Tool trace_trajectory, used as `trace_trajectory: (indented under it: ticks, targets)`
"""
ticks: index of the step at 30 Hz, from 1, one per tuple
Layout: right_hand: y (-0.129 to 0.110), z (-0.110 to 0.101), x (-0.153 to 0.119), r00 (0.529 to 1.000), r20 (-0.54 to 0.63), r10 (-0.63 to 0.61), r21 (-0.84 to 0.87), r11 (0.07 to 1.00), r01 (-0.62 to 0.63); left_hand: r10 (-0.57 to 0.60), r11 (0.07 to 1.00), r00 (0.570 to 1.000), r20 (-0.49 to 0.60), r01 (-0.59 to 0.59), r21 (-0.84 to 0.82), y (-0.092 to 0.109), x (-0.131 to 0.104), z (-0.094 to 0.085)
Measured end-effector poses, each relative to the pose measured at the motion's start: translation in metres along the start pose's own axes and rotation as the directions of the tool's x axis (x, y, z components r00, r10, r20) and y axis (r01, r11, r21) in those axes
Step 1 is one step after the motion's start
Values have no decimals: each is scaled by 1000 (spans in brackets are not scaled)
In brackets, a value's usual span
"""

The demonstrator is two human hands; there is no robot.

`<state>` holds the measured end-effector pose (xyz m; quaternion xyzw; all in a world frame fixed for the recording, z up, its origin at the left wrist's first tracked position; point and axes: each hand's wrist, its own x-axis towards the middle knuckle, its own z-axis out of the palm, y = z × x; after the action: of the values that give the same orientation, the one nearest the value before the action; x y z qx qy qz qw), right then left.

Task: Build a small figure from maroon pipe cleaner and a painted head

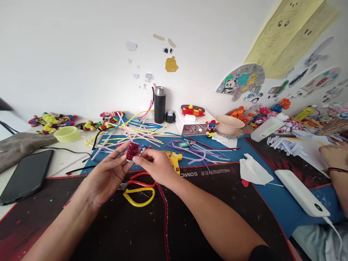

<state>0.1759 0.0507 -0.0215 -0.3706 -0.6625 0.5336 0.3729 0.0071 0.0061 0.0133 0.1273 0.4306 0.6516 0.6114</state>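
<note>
A small coiled piece of dark red, fuzzy pipe cleaner (132, 150) is pinched between the thumb and fingers of my left hand (108, 174). My right hand (157, 165) is closed at the coil's right side, its thumb touching the lower edge. From beneath the right hand a long dark red pipe cleaner strand (166, 217) trails down over the black mat. A small blue-and-white piece (144, 148) shows by the right fingertips; its kind is unclear. Scissors with red and yellow handles (139, 197) lie under the hands, and a yellow glue gun (175, 161) is behind the right wrist.
Loose coloured pipe cleaners (136, 128) spread behind the hands. A black thermos (160, 105) stands by the wall. A phone (27, 175) lies left; a white power bank (301, 192) and crumpled tissue (255, 170) lie right. Another person's arm (338, 174) rests at the right edge.
</note>
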Motion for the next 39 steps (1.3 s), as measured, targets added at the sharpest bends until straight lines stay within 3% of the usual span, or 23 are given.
trace_trajectory:
  ticks: [8, 16, 33, 39]
  targets:
    - [4, 0, 1, 1000, 13, 10, 1, 1000, -10, 1, 1000, 1000, 3, -1, -3, 2, -2, 1]
    - [6, 0, 2, 1000, 11, 8, 25, 1000, -8, 17, 1000, 996, 92, -19, 19, 1, 1, -6]
    - [7, 0, 3, 998, 0, 59, 86, 995, -58, -16, 1000, 994, 104, 13, 29, -4, 8, -14]
    - [5, -1, 3, 1000, 14, 11, 100, 995, -13, -52, 998, 995, 91, 50, 26, -6, 8, -16]
